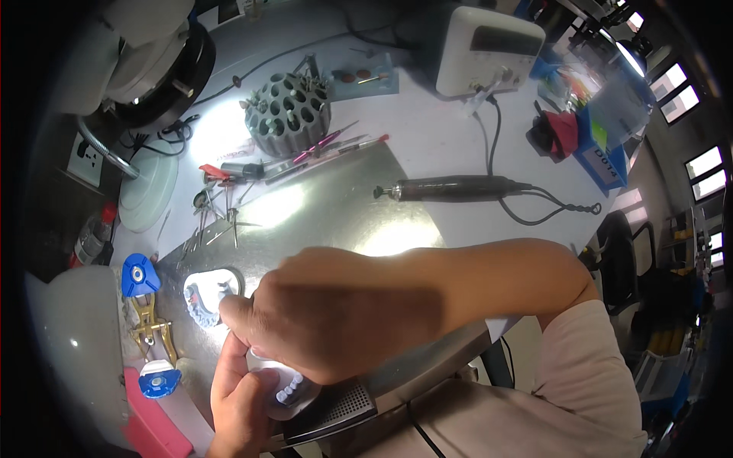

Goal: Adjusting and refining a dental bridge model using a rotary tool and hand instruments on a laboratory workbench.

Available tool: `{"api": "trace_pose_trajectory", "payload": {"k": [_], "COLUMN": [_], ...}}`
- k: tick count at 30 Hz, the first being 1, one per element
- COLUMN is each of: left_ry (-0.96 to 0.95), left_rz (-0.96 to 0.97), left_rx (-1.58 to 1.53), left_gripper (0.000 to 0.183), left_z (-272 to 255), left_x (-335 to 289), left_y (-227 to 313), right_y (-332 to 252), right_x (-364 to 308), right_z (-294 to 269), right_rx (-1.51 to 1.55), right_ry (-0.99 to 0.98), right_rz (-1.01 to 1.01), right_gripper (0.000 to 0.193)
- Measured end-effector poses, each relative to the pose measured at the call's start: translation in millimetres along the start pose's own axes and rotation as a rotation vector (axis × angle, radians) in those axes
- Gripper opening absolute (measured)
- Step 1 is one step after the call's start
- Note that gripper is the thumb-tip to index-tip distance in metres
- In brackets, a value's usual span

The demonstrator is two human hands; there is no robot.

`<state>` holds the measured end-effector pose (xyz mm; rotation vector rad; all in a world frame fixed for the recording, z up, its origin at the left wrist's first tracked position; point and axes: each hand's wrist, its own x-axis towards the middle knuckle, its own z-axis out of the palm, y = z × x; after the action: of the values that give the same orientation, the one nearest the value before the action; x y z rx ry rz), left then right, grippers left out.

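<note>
My left hand [237,397] is closed around a white dental cast [284,397] with a row of grey-blue teeth, held above the front edge of the bench. Across it reaches my right hand [305,313], its fingers bent and pressed together close to the left fingertips. Whatever the right fingers pinch, if anything, is hidden behind the hand. A second dental cast [214,286], horseshoe-shaped with grey-blue teeth and a reddish mark, lies on the metal sheet [336,206] just beyond my hands. To the left lies a brass articulator [153,328] with blue end plates.
A handpiece [458,188] with a looped cord lies right of centre. Farther back stand a grey bur holder [289,114] and a white control box [489,53]. Small metal tools [221,214] lie behind the second cast. A perforated grille [336,408] sits at the bench's front edge.
</note>
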<state>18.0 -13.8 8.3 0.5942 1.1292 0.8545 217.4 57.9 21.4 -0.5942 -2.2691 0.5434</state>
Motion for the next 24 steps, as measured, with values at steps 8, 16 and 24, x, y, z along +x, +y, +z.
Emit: {"api": "trace_pose_trajectory", "payload": {"k": [8,16,24], "left_ry": [-0.13,-0.184,-0.169], "left_rz": [-0.118,-0.08,-0.155], "left_rx": [-0.02,-0.021,-0.034], "left_gripper": [0.036,0.035,0.035], "left_z": [-0.8,-2.8,-1.5], "left_x": [1.7,1.3,1.5], "left_y": [13.2,10.4,13.1], "right_y": [3.7,8.5,7.5], "right_x": [11.4,15.7,16.4], "right_z": [-13.4,-5.2,-9.7], "right_rx": [0.068,0.016,-0.02], "right_ry": [-0.377,-0.288,-0.37], "right_rz": [0.221,0.153,0.19], "right_gripper": [0.027,0.027,0.026]}}
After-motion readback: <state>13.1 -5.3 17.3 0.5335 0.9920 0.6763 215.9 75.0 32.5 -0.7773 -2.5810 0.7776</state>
